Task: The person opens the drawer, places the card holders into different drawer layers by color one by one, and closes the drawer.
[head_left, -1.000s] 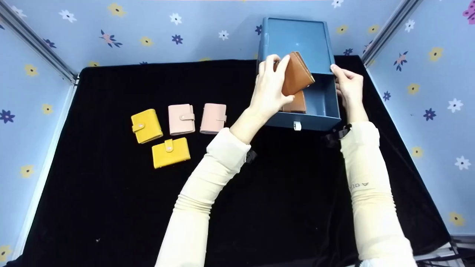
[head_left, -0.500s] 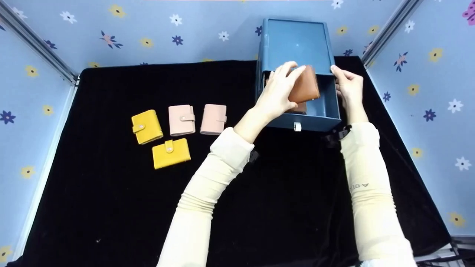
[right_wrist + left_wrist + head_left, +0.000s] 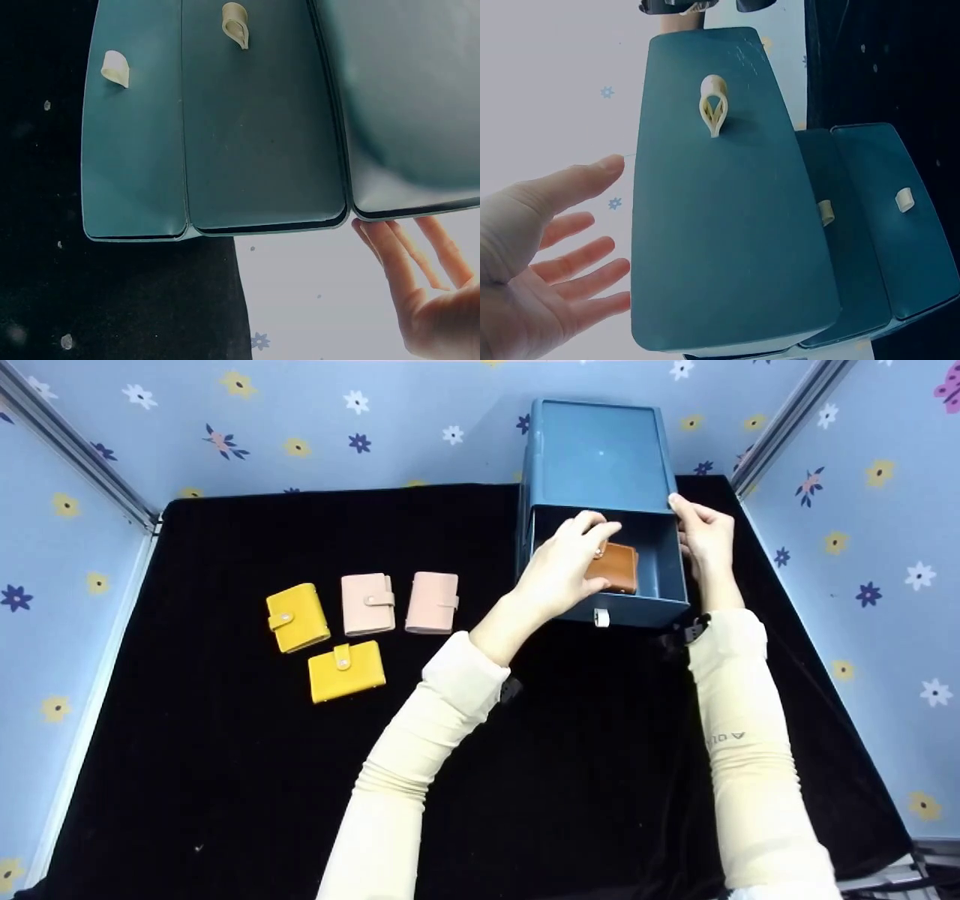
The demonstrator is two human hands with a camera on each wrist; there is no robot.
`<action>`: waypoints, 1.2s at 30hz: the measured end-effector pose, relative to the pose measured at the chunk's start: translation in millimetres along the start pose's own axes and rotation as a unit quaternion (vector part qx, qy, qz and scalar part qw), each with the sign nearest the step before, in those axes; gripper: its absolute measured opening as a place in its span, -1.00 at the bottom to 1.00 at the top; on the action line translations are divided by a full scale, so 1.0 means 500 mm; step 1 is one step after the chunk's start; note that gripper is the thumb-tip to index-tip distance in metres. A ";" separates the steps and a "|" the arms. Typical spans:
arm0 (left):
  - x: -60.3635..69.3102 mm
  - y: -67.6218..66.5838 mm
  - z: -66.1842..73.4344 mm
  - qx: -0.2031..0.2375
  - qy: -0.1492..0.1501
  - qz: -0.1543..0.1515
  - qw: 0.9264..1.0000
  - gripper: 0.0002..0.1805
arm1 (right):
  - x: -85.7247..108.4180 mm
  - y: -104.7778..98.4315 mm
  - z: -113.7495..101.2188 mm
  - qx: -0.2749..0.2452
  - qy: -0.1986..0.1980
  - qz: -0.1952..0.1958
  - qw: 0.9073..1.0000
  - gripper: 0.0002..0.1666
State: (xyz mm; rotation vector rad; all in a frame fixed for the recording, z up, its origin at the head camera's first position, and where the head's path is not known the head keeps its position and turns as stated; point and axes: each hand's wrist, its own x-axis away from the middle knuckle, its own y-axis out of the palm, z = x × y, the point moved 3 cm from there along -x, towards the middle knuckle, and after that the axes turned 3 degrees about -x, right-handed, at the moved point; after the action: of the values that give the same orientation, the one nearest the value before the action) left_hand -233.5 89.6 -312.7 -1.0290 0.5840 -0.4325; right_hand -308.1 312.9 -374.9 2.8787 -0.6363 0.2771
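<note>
In the head view my left hand (image 3: 559, 564) is over the pulled-out top drawer (image 3: 660, 559) of a blue drawer cabinet (image 3: 604, 454). A brown card wallet (image 3: 619, 566) with a snap lies inside, partly hidden by that hand. The left wrist view shows my left hand (image 3: 562, 259) with fingers spread, left of the drawer front (image 3: 720, 247). My right hand (image 3: 705, 536) touches the cabinet's right front corner, thumb at the top edge. In the right wrist view my right hand (image 3: 420, 277) has fairly straight fingers against the cabinet's side.
Two pink card wallets (image 3: 368, 604) and two yellow ones (image 3: 346, 670) lie on the black cloth (image 3: 225, 780) left of the cabinet. Lower drawers (image 3: 262, 127) with cream pull tabs are closed. Flower-patterned walls (image 3: 420, 420) stand behind and at the sides.
My left hand has lowered a brown card wallet into the drawer, moving right and toward the drawer front, and its fingers have let go of it. My right hand has stayed at the corner.
</note>
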 end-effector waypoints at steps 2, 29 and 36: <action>0.007 0.002 0.002 0.007 0.002 0.011 1.000 -0.37 | 0.000 0.000 0.000 -0.002 0.000 0.000 1.000 -0.74; 0.100 0.072 0.027 0.107 0.057 0.195 0.973 -0.70 | -0.003 0.001 0.001 -0.004 -0.005 -0.001 1.000 -0.76; 0.109 0.106 0.015 0.154 0.037 0.212 0.964 -0.76 | -0.005 0.000 0.003 -0.004 -0.006 0.001 1.000 -0.76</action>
State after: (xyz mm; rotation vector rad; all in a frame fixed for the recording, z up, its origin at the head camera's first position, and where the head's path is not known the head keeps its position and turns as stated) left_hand -183.3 86.5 -370.1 -0.5709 0.7573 -0.1741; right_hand -309.9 313.7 -377.0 2.8748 -0.6414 0.2586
